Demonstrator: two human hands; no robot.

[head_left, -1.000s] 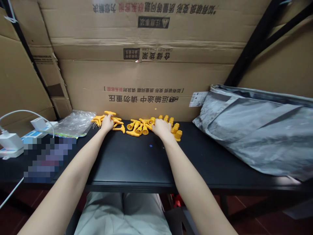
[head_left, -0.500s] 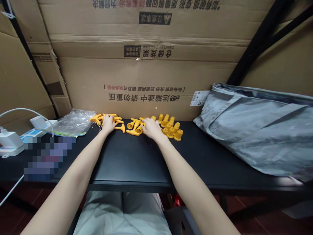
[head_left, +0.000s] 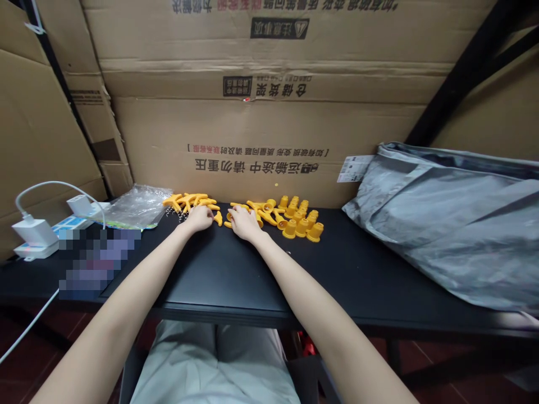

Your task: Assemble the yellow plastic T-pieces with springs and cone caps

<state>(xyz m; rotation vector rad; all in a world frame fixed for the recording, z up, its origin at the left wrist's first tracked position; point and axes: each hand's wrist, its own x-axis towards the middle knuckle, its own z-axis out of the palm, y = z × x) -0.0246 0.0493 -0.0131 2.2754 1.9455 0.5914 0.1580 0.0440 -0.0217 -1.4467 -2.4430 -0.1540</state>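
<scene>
At the back of the black table, several yellow T-handled corkscrews (head_left: 191, 199) with metal spirals lie in a pile. My left hand (head_left: 199, 217) is curled at the right side of this pile, its fingertips against the yellow handle (head_left: 218, 219) of one corkscrew; the rest of that piece is hidden. To the right, my right hand (head_left: 245, 220) bends down over a second group of yellow pieces (head_left: 267, 216), handles joined with bell-shaped parts. What its fingers hold is covered by the hand. Beyond it, several yellow bell-shaped caps (head_left: 301, 226) stand upright in rows.
A clear plastic bag (head_left: 143, 203) lies left of the corkscrews. Further left are a white charger (head_left: 36, 234) with cable and a power strip (head_left: 71, 224). A large grey bag (head_left: 442, 224) takes up the right side. Cardboard (head_left: 261, 123) walls the back.
The view has shifted slightly. My left hand has moved right, from the corkscrew pile to its right edge. My right hand has moved left, away from the caps, and uncovered several yellow pieces.
</scene>
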